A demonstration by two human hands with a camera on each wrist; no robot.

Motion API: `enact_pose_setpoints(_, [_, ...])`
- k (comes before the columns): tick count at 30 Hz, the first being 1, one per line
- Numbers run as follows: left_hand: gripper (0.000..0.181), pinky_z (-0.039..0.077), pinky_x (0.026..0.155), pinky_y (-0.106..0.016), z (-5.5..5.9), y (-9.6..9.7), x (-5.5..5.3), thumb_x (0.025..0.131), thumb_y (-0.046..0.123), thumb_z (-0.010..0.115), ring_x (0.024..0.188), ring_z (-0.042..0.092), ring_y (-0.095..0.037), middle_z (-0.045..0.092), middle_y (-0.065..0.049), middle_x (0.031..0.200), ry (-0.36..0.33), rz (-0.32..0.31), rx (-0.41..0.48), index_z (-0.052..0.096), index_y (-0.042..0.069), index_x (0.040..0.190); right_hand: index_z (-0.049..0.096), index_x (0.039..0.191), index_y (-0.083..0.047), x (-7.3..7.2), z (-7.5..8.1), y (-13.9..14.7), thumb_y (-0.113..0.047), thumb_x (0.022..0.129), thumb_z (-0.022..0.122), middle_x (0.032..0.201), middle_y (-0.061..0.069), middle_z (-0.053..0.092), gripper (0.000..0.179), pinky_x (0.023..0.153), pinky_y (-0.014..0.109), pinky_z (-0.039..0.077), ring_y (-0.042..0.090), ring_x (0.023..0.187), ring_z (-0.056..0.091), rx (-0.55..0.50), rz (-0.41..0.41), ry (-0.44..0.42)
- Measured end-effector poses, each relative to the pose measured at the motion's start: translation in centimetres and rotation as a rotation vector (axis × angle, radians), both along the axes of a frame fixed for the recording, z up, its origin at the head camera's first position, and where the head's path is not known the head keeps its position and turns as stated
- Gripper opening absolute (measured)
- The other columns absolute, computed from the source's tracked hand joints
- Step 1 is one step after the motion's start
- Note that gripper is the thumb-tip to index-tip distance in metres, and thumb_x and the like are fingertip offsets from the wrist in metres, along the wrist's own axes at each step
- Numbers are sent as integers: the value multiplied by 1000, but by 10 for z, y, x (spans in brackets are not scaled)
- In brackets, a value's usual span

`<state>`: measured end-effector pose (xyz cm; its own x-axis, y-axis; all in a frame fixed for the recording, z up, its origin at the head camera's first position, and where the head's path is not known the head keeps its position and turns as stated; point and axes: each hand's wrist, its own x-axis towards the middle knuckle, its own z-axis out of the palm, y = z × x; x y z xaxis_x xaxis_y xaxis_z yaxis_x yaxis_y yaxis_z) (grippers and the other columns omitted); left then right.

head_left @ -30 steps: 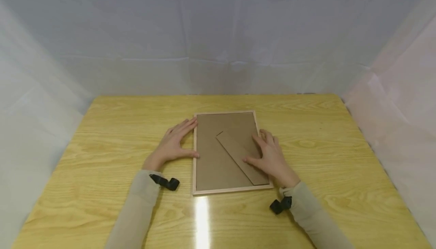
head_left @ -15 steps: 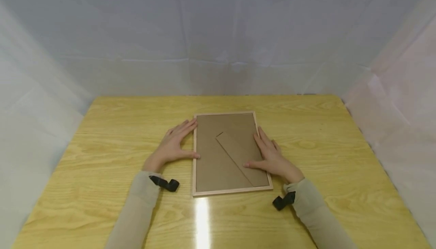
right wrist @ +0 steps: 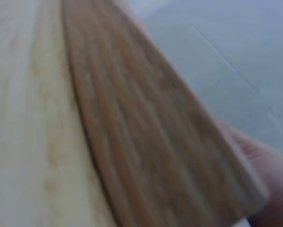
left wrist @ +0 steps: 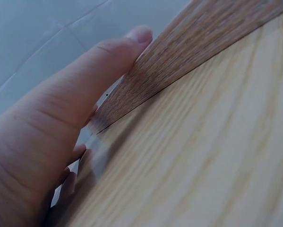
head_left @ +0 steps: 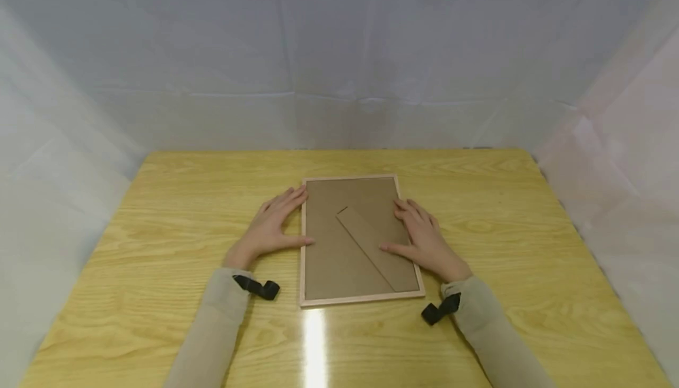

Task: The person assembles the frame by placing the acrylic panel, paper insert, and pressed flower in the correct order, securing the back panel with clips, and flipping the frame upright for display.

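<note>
Loosely extended fingers of the left hand [head_left: 272, 227] and right hand [head_left: 427, 243] are laid along opposite sides of a picture frame [head_left: 347, 252], thumbs rested on its back. It is placed back-up, short of the far edge of the table [head_left: 509, 217], about midway between the side edges.

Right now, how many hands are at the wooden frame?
2: the left hand at the left side of the wooden frame, the right hand at its right side. Both show in the head view.
</note>
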<state>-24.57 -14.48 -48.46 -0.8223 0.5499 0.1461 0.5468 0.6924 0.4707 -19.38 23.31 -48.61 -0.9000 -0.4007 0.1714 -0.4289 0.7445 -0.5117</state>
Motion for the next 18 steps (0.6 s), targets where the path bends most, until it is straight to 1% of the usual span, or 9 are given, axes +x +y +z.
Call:
enact_pose_setpoints(3, [89,11,117,-57,1,1,1,88,64,61,151,14,-25,17,6,165,20,16,20,28,20,158,58,131,1,-8,-5,3,-46,84,76,160,14,28,69,110,65,19,38,145,23,-98,10,79])
enact_pose_setpoints(6, [61,14,117,-56,2,4,2,101,44,51,149,21,-28,26,1,162,40,36,82,38,15,154,68,117,-1,-16,-8,8,-31,80,84,152,20,36,50,106,64,29,41,135,37,-184,21,172])
enact_pose_setpoints(7, [54,15,117,-55,2,6,2,104,38,48,148,22,-29,29,0,161,43,44,107,41,14,152,70,114,-2,-19,-9,9,-28,79,85,149,22,40,46,102,63,33,41,130,41,-204,23,200])
enact_pose_setpoints(9, [46,18,115,-56,3,8,2,106,28,44,147,25,-30,33,-2,160,50,59,144,46,11,148,73,109,-5,-22,-11,11,-26,78,86,141,22,44,40,97,59,38,39,120,47,-227,34,235])
enact_pose_setpoints(11, [44,19,114,-57,3,9,3,105,25,44,147,26,-30,35,-1,159,52,76,160,48,10,147,74,107,-6,-25,-12,12,-23,78,85,132,20,48,35,91,54,40,35,111,48,-252,52,259])
enact_pose_setpoints(13, [45,19,113,-58,3,9,3,104,27,46,147,26,-29,34,-1,159,54,88,156,49,11,146,74,106,-5,-27,-13,12,-18,80,84,123,19,50,31,87,50,41,32,107,49,-276,69,285])
enact_pose_setpoints(16, [54,19,113,-59,1,10,3,101,39,53,148,24,-27,29,2,161,59,99,117,48,12,147,74,107,-5,-28,-16,12,-12,82,81,112,15,52,27,83,45,42,29,102,49,-309,84,297])
enact_pose_setpoints(17, [59,19,113,-59,0,10,3,99,44,55,148,23,-26,27,3,162,62,101,98,46,12,148,73,107,-4,-29,-16,13,-10,83,79,110,15,53,25,83,44,42,29,102,49,-325,85,285])
enact_pose_setpoints(18, [65,18,113,-59,-1,10,2,96,50,57,148,22,-26,25,4,163,62,103,79,45,13,148,73,109,-5,-28,-15,14,-10,85,78,109,13,54,24,84,42,42,28,102,50,-341,81,251])
